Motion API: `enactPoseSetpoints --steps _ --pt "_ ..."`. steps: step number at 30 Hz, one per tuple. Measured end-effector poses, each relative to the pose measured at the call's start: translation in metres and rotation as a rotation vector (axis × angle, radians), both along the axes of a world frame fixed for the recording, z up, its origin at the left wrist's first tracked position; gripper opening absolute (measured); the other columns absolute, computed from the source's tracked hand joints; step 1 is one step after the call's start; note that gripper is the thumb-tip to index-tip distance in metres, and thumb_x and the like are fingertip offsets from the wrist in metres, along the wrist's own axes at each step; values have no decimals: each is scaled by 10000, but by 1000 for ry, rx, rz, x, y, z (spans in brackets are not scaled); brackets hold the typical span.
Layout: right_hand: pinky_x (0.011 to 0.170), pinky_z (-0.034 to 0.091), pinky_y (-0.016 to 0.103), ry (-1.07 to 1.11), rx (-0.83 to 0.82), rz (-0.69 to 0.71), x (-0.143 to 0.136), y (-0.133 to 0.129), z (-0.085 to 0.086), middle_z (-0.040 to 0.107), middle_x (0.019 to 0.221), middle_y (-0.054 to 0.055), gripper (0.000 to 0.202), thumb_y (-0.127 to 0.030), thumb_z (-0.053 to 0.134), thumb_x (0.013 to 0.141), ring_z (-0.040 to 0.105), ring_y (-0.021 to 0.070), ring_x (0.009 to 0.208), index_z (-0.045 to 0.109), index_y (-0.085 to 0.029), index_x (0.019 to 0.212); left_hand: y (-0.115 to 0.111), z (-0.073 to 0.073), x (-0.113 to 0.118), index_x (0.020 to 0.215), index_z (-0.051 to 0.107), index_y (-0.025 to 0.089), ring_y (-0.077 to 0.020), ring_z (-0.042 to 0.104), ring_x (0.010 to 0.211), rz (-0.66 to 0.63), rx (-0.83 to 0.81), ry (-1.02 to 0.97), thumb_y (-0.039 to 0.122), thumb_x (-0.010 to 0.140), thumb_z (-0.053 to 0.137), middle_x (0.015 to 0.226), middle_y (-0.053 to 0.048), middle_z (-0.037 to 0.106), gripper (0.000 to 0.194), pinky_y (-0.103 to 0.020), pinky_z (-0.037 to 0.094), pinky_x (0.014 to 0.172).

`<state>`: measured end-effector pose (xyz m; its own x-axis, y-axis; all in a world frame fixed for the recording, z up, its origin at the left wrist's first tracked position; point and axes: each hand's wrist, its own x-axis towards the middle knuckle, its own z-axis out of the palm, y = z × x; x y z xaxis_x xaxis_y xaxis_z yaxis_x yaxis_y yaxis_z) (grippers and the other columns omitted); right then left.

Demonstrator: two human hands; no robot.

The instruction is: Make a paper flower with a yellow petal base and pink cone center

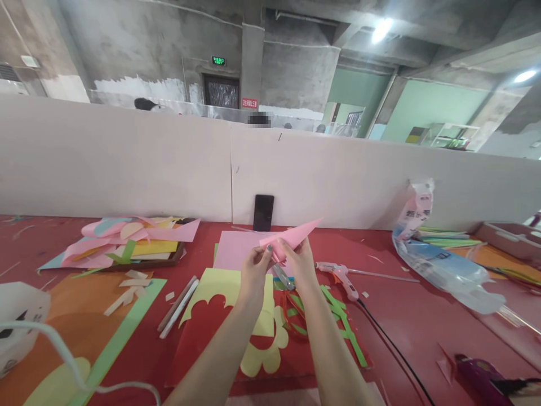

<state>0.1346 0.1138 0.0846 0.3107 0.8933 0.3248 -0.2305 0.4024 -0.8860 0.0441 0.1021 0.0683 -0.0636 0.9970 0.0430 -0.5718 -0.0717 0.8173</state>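
Now, yellow paper [224, 282] with curvy cuts lies on the red tabletop [406, 332]. Nearer the far edge, your left hand [254, 270] and right hand [301, 263] pinch pink paper [296, 234] up in the air. At that edge stands a black phone [264, 212].

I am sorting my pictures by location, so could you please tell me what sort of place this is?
Probably a paper-craft workstation in a roughly finished building: hand-held pink paper, a glue gun on the red table, and a bare concrete wall farther back.
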Motion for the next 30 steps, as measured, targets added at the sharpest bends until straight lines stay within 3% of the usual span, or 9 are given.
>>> enactPoseSetpoints --steps 9,17,22,30 --pt "665 491 253 24 8 9 -1 4 -5 577 870 8 381 -263 694 641 577 138 787 487 -195 954 -5 1 0 682 559 151 -100 538 642 31 84 116 389 726 581 658 13 558 243 -264 477 697" --pt "615 491 252 20 -16 9 -8 -3 2 582 838 7 347 -266 687 639 583 140 735 489 -189 914 -5 0 1 651 505 165 -97 497 605 64 104 182 415 751 536 614 34 498 272 -245 468 633" --pt "671 488 264 0 -15 -2 -10 -5 4 573 889 24 352 -269 682 650 577 151 797 486 -183 929 -5 0 -1 679 510 168 -93 456 601 109 122 291 409 777 504 629 28 476 261 -208 417 582" --pt "678 485 283 -15 2 4 -11 -2 3 583 855 23 362 -294 693 634 573 161 786 492 -184 915 -11 10 -6 638 494 171 -90 428 602 79 142 92 350 730 562 649 25 438 213 -193 393 595"
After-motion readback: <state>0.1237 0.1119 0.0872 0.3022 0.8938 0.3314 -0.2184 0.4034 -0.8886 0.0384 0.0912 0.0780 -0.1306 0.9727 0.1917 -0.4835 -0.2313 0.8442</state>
